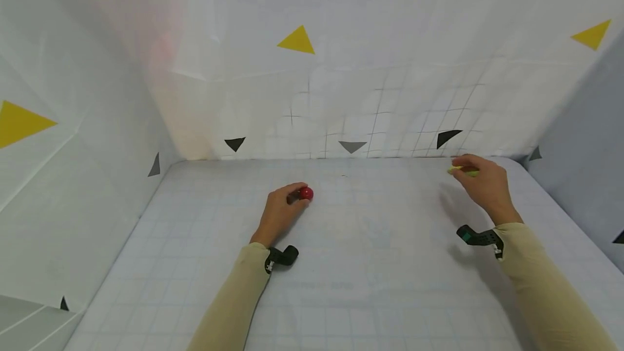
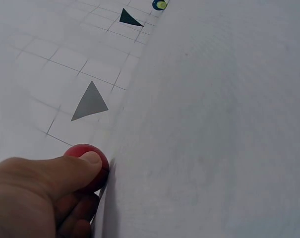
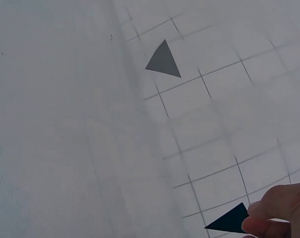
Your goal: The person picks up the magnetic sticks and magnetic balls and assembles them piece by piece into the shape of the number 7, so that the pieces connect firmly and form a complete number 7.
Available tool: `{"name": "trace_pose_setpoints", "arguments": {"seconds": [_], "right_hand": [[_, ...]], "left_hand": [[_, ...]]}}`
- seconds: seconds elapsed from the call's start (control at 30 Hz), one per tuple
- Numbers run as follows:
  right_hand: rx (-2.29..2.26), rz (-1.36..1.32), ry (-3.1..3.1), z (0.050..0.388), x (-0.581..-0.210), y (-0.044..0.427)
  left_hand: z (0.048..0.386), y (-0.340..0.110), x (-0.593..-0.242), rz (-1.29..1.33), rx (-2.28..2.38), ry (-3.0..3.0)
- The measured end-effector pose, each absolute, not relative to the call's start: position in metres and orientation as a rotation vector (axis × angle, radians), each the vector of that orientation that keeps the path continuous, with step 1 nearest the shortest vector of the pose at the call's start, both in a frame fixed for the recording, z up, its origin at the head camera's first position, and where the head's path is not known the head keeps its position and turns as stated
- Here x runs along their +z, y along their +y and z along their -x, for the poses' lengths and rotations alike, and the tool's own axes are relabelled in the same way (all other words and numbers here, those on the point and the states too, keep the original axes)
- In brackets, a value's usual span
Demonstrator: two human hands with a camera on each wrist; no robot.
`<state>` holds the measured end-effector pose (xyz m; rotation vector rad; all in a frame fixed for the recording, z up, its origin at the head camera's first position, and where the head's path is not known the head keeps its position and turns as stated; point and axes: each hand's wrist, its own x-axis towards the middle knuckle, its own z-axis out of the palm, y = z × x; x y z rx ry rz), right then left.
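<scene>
While the left hand (image 1: 280, 213) grips a red ball (image 1: 306, 193), the right hand (image 1: 487, 186) pinches a yellow-green thing (image 1: 472, 173)

One ball and one yellow-green thing are in hand, over a single white surface (image 1: 380, 286) marked with faint grid lines. The ball sits left of the surface's middle, toward its far part, clamped between the left thumb and fingers; whether it touches the surface I cannot tell. Well apart, near the far right edge, the right hand has its thumb and fingers closed on the yellow-green thing, with a shadow falling below.

Two tan sleeves (image 1: 231, 297) reach in, and two black wrist mounts (image 1: 285, 256) show, one at each wrist. Three yellow triangles (image 1: 297, 41) and seven black or grey triangles (image 1: 235, 143) mark the white walls (image 1: 370, 10); the leftmost yellow one and the rightmost black one are cut off.

Fingers cover much of the yellow-green thing, so its full shape is hidden. At the top edge of the left wrist view, a small round dark and yellow-green shape (image 2: 160, 5) is cut off; it may be the same thing, but it is too small to tell. The right wrist view catches only part of the right hand, overlapping a dark triangle.
</scene>
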<state>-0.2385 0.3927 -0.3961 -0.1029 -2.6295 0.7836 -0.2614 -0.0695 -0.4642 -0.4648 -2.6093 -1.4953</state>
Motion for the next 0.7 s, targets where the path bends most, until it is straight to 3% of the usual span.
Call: {"name": "trace_pose_setpoints", "arguments": {"seconds": [0.7], "right_hand": [[0.846,0.422,-2.666,0.237,-0.412,0.458]], "left_hand": [[0.263,-0.064,-0.466,0.455,-1.484,-2.628]]}}
